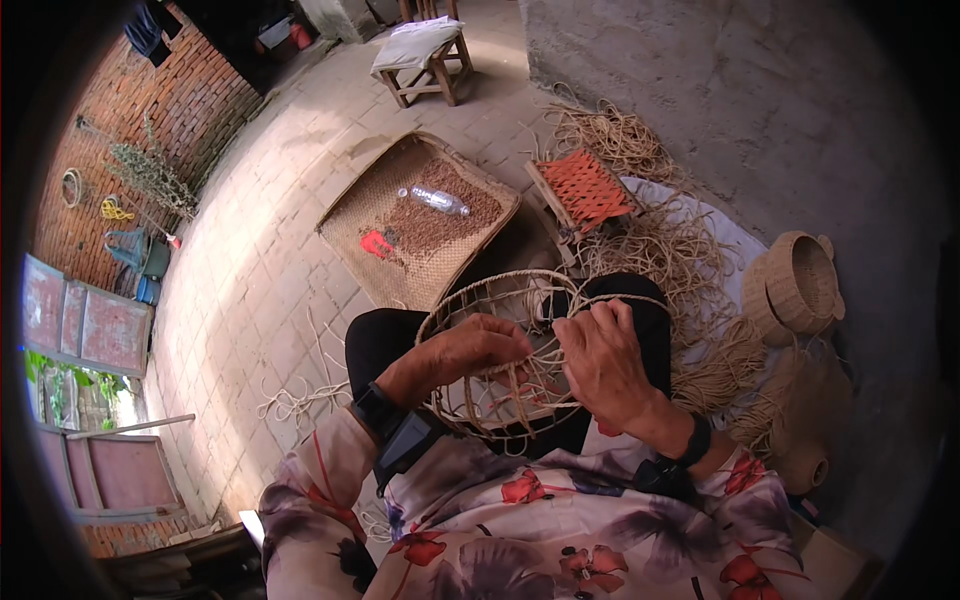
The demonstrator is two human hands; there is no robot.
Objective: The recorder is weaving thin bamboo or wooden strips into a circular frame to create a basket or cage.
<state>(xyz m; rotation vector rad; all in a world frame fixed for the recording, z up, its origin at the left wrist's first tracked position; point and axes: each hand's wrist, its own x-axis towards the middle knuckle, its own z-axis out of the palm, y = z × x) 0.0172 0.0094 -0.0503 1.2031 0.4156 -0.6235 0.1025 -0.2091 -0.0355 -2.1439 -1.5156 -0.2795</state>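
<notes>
A round, open basket frame (536, 273) of stiff hoops and pale twisted cord rests in my lap, between my knees. My left hand (478, 345) reaches over its near left side, fingers closed in a pinch on the pale cord (546, 357) at the weave. Just right of it, my right hand (604, 358) is closed on cord too, knuckles up, at the right side of the frame. A loose strand loops out past the right hand over my dark trouser leg. Fingers partly hide the exact crossing of the strands.
Ahead lies a square woven tray (345, 225) with brown bits, a clear plastic bottle (440, 199) and a red item (376, 244). To the right are a low orange-webbed stool (583, 190), cord bundles (715, 375) and woven baskets (803, 280). A cushioned stool (425, 50) stands farther off.
</notes>
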